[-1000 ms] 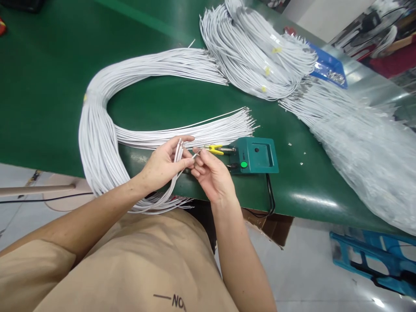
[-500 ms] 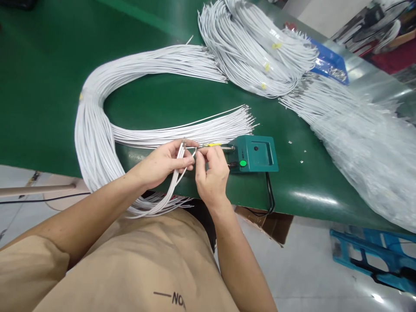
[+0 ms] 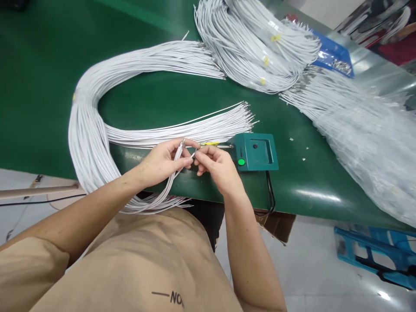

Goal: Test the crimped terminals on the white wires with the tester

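Note:
Several white cables (image 3: 170, 184) run up from the table's front edge into my left hand (image 3: 165, 162), which is closed around them near their ends. One cable's end stands apart from the rest, between my two hands. My right hand (image 3: 217, 167) is closed in a pinch at that cable end; its very tip is hidden by the fingers. Just behind my fingertips, a metal rod (image 3: 224, 146) with a yellow piece (image 3: 210, 143) beside it sticks out of a small green machine (image 3: 256, 151) with a bright green button (image 3: 241, 162).
A large curved bundle of white cables (image 3: 87, 117) lies on the green table (image 3: 39, 86). More coiled cables (image 3: 247, 47) and a plastic-wrapped bundle (image 3: 367, 125) lie to the right. Behind them stands a blue tray (image 3: 334, 54) with small metal parts. A blue stool (image 3: 373, 255) is on the floor.
My right hand has turned, its wrist swinging to the right, while its fingertips stay at the cable end. My left hand keeps hold of the cables. The view has shifted slightly.

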